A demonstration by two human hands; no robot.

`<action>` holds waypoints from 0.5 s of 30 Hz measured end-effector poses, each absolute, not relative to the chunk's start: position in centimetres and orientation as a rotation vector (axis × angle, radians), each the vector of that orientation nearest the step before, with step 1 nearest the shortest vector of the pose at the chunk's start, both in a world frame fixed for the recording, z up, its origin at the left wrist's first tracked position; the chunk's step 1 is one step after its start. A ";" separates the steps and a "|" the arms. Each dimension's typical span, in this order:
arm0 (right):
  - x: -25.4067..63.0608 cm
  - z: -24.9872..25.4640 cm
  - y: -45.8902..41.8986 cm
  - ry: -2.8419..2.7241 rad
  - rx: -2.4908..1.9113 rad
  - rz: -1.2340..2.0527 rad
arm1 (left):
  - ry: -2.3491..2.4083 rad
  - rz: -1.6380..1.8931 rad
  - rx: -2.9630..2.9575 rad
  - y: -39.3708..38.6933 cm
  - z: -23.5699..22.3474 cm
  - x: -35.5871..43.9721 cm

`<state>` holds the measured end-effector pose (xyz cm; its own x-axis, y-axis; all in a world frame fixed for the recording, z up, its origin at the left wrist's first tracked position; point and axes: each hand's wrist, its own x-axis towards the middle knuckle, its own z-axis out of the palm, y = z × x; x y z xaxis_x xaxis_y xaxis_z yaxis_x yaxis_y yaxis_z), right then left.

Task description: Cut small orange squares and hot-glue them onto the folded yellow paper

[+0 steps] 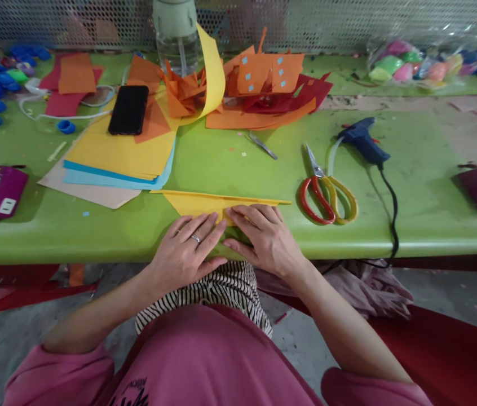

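A folded yellow paper (pixel 204 202) lies at the near edge of the green table (pixel 230 163), long and pointed on both ends. My left hand (pixel 185 251), with a ring on one finger, lies flat on its lower part, fingers stretched out. My right hand (pixel 264 237) presses beside it, fingers extended along the fold. Neither hand grips anything; both push down on the paper.
Right of my hands lie red and yellow scissors (pixel 327 194) and a blue glue gun (pixel 363 141) with a black cord. A stack of coloured paper (pixel 115 160) with a black phone (pixel 128 110) sits left. Orange paper scraps (pixel 259 84) and a bottle (pixel 177 34) stand behind.
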<state>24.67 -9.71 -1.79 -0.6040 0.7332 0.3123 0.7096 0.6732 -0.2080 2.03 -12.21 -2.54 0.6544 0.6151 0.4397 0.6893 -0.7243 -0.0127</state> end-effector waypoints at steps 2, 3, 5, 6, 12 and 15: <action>24.8 -1.7 -9.8 -2.527 -1.130 0.102 | -1.090 -0.591 -2.687 -12.4 -2.5 2.1; 24.9 -1.7 -9.8 -2.533 -1.129 0.102 | -1.097 -0.584 -2.681 -12.4 -2.5 2.2; 25.1 -1.6 -10.1 -2.544 -1.118 0.087 | -1.111 -0.573 -2.677 -12.5 -2.5 2.3; 25.2 -1.5 -10.2 -2.549 -1.115 0.078 | -1.116 -0.571 -2.679 -12.5 -2.6 2.3; 25.5 -1.4 -10.8 -2.584 -1.113 0.019 | -1.145 -0.593 -2.675 -12.6 -2.7 2.5; 25.4 -1.5 -10.7 -2.577 -1.099 -0.021 | -1.120 -0.582 -2.651 -12.6 -2.7 2.6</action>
<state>25.36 -10.69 -1.52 -0.6439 0.6984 0.3124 0.7033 0.7010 -0.1177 2.55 -12.57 -2.73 0.6343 0.6410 0.4322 0.7221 -0.6909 -0.0349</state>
